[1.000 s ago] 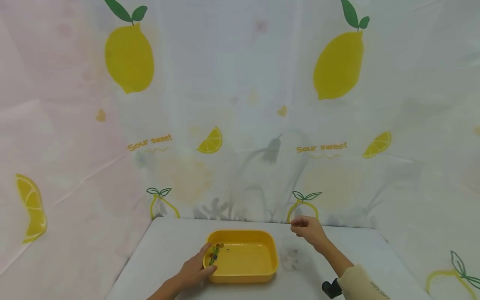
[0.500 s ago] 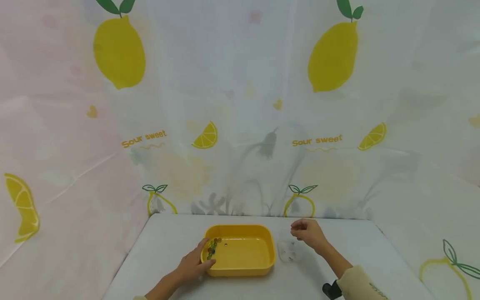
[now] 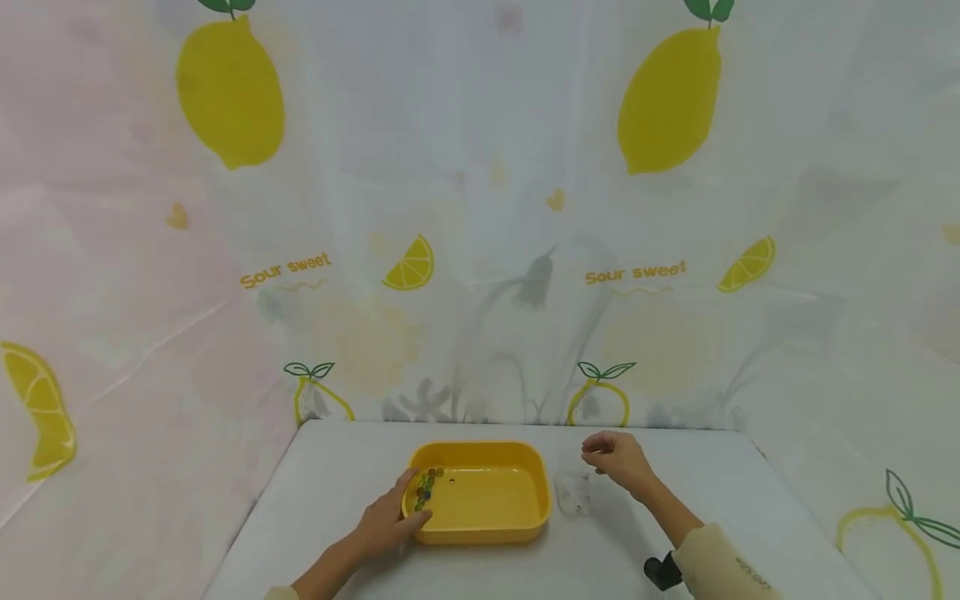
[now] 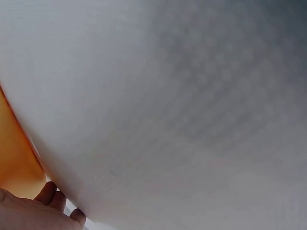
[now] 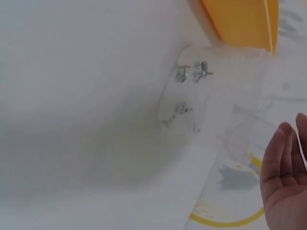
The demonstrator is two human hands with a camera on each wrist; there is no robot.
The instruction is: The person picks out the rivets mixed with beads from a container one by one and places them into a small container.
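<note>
A yellow tray (image 3: 476, 533) stands on the white table, with several small round glass-like marbles (image 3: 424, 483) gathered at its left end. One tiny piece (image 3: 452, 481) lies apart from them. My left hand (image 3: 386, 521) holds the tray's left end, thumb at the front corner and fingers along the side. Right of the tray stands a clear plastic container (image 5: 230, 91) with several small metal pieces (image 5: 201, 72) in it. My right hand (image 3: 618, 458) is raised above and beside this container, fingertips drawn together; whether they hold anything small cannot be made out.
The white table (image 3: 337, 458) ends at a curtain (image 3: 480, 333) printed with lemons. A black strap-like object (image 3: 663, 572) sits at the right sleeve (image 3: 723, 562). Shadow from the right arm falls across the table beside the container.
The head view has tilted slightly, so the scene sits a little higher in it. My left hand stays on the tray, and my right hand keeps its pose near the container.
</note>
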